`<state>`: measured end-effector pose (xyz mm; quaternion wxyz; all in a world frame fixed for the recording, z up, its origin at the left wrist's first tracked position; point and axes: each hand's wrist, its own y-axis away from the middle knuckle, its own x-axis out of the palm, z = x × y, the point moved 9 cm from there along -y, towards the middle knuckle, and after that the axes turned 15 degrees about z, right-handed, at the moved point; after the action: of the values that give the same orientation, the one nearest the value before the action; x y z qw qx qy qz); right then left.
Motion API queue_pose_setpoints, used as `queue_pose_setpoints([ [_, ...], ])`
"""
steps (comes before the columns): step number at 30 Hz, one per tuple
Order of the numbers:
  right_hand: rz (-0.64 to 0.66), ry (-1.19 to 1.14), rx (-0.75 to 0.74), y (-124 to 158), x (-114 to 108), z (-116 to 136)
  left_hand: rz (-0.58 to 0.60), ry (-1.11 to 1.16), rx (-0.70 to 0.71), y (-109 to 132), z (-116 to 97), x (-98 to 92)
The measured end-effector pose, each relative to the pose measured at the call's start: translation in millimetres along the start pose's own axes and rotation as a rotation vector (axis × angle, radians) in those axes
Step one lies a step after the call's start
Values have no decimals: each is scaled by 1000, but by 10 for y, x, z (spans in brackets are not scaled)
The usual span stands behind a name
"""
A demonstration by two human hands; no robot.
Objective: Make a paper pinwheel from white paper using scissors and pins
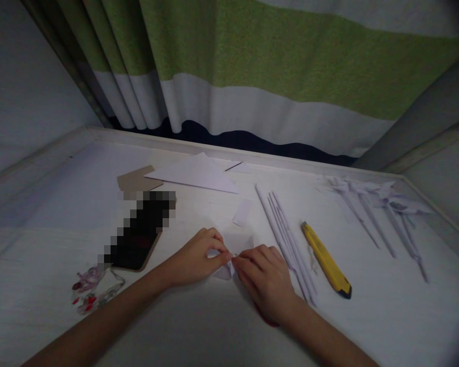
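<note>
My left hand (201, 259) and my right hand (266, 279) meet near the middle of the table, thumbs and fingers pinched together. Between them is a small folded piece of white paper (225, 272), partly hidden by the fingers. Both hands grip it where the fingertips come together. Under my right hand shows the edge of something red (266, 320), which I cannot make out. Just to the right lie several thin rolled paper sticks (285, 239). Beyond my fingertips is a small white paper strip (242, 211).
A yellow utility knife (325, 259) lies right of the sticks. Several folded paper pieces with stems (384, 204) rest far right. At left are a phone (137, 244) and its beaded strap (90, 290). Brown cardboard (137, 179) and a white paper triangle (195, 174) lie near the curtain (271, 51).
</note>
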<state>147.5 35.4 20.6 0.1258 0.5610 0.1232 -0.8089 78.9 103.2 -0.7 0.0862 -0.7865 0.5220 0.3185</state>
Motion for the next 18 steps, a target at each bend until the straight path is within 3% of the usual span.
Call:
queue_pose_setpoints([
  [6,34,45,-9,-2,52,-5,52,76,-65,-46,74,47],
  [12,25,-74,26,-5,-3,-61,63,108,-97,-51,101,64],
  [18,-98,-250,308,67,-185,-530,79,130,-120,-25,102,55],
])
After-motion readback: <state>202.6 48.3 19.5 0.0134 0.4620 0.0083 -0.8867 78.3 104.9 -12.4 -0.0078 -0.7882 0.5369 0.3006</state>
